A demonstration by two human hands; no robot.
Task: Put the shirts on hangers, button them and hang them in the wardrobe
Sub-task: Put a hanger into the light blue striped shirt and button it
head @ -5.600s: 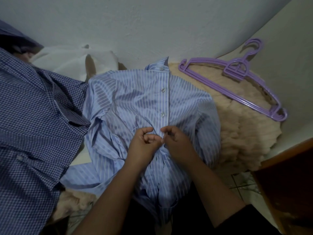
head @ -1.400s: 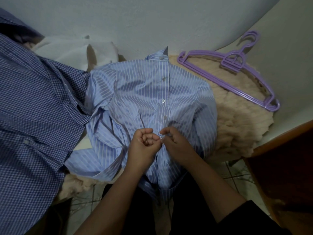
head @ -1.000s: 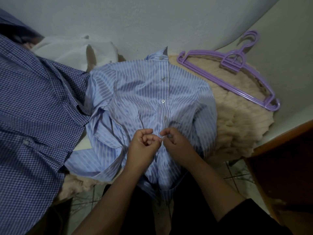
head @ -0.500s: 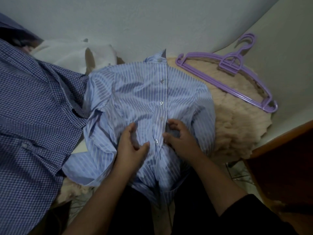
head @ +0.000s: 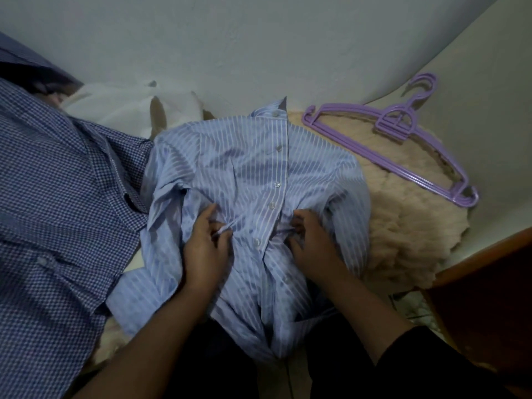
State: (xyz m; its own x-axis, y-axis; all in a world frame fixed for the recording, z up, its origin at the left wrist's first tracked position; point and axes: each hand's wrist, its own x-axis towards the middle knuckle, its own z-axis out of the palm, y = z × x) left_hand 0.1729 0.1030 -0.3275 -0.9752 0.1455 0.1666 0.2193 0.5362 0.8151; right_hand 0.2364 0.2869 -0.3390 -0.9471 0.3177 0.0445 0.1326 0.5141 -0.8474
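Fabric of the striped shirt (head: 244, 168) is pinched by left hand (head: 205, 243) and right hand (head: 312, 243); placket should be drawn flat before buttoning.

Both forearms are bare from wrist to well above it. The left hand (head: 205, 246) and the right hand (head: 312, 243) wear no rings or watch. A black sleeve (head: 431, 361) covers the right upper arm.

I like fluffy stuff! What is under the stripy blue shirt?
A fluffy beige blanket shows beside the striped shirt and seems to run under it. The shirt and both hands, left hand and right hand, cover whatever else lies beneath.
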